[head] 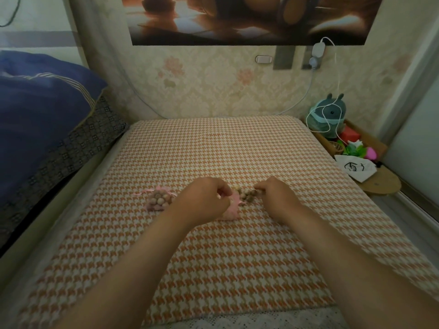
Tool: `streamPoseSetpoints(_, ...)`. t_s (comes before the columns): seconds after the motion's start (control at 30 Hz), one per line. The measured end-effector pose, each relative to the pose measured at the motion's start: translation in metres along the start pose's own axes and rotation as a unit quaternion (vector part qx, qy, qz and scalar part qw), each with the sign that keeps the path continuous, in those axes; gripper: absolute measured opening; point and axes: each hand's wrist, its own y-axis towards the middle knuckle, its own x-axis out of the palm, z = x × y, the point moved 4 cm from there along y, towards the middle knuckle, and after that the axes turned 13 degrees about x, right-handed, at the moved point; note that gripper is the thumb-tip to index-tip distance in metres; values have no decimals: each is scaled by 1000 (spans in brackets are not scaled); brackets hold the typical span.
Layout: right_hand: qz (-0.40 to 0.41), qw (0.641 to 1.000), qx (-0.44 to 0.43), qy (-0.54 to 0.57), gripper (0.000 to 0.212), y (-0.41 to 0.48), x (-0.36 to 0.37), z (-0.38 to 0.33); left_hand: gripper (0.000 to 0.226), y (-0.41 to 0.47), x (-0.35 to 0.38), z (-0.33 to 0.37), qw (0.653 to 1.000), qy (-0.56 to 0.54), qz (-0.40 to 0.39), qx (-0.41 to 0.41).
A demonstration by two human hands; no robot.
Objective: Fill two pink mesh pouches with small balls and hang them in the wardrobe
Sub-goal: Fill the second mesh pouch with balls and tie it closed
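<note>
Two pouches on the houndstooth bed cover (213,143): filled pouch (159,200) lay left (drawn closed), second pouch (234,205) pinched by left hand (206,198). Right hand (276,197) fingers curled over loose balls (248,194).

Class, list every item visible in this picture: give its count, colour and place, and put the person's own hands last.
Filled pink mesh pouch: one, pink, left of the hands.
Open pink mesh pouch: one, pink, under the left hand.
Loose small wooden balls: several, brown, between the hands.
Houndstooth bed cover: one, orange and white.
Blue quilt: one, far left.
Grey plush toy: one, right shelf.
White drawstring bag: one, right.
White charger cable: one, wall.
Left hand: on the pouch.
Right hand: at the balls.
</note>
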Motion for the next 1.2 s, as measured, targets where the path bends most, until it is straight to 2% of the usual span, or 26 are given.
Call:
streamPoseSetpoints(0.17, 12, 999, 21, 41, 22, 0, -2, -2, 26, -3, 5, -1, 1000, -29, 6, 2)
streamPoseSetpoints(0.23, 29, 997, 17, 63, 20, -3, -10, -5, 26, -4, 5, -1, 999, -37, 7, 1)
streamPoseSetpoints(0.3, 48, 992, -4, 120, 16, -11, -23, -15, 26, -4, 4, -2, 999, -43, 15, 0)
streamPoseSetpoints(0.43, 30, 965, -85, 247, 6, -39, -52, -48, 26, -3, 3, -6, 998, -54, 21, 3)
streamPoseSetpoints(0.57, 27, 972, -149, 178, 9, -57, -53, -65, 15, -3, 3, -7, 996, -86, 22, 5)
streamPoseSetpoints(0.63, 18, 976, -162, 144, 14, -58, -48, -65, 18, -3, 3, -8, 995, -96, 24, 8)
streamPoseSetpoints(0.87, 5, 980, -161, 118, 20, -57, -46, -62, 30, -2, 9, -14, 993, -112, 22, 4)
streamPoseSetpoints(0.97, -10, 981, -152, 119, 13, -58, -46, -62, 27, 0, 11, -17, 993, -114, 26, 7)
streamPoseSetpoints(1.07, -27, 986, -133, 92, 20, -55, -44, -62, 24, 2, 11, -18, 993, -116, 36, 11)
streamPoseSetpoints(1.2, -31, 989, -121, 82, 30, -48, -42, -63, 15, 8, 6, -25, 981, -168, 98, 9)
